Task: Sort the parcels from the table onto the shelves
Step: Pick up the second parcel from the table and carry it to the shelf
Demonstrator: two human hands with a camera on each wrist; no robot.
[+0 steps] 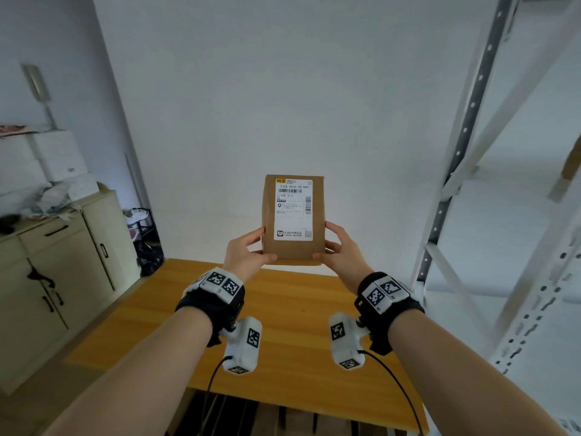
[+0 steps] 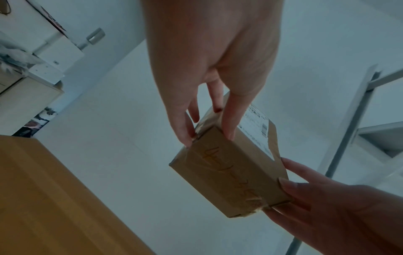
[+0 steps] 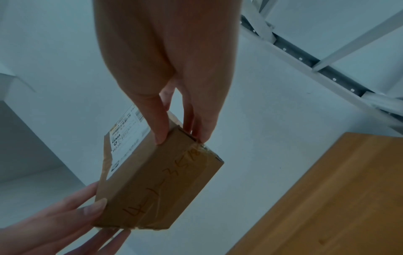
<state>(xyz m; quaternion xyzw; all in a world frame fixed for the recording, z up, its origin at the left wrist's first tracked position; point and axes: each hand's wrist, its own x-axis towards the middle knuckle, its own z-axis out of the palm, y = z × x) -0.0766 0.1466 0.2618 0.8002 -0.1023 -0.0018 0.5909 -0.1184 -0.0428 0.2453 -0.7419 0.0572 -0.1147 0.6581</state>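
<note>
A small brown cardboard parcel [image 1: 294, 220] with a white shipping label facing me is held upright in the air above the far edge of the wooden table [image 1: 283, 325]. My left hand [image 1: 248, 251] grips its lower left corner, thumb on the front. My right hand [image 1: 338, 248] grips the lower right corner the same way. In the left wrist view the parcel [image 2: 229, 172] shows its taped bottom face with handwritten orange marks, pinched by my left hand [image 2: 207, 134]. The right wrist view shows the parcel [image 3: 157, 179] pinched by my right hand [image 3: 181, 136].
A white metal shelf rack [image 1: 503, 184] stands at the right, its shelves bare apart from a cardboard edge at the far right. A beige cabinet [image 1: 56, 272] with white boxes on top stands at the left. A white wall lies ahead.
</note>
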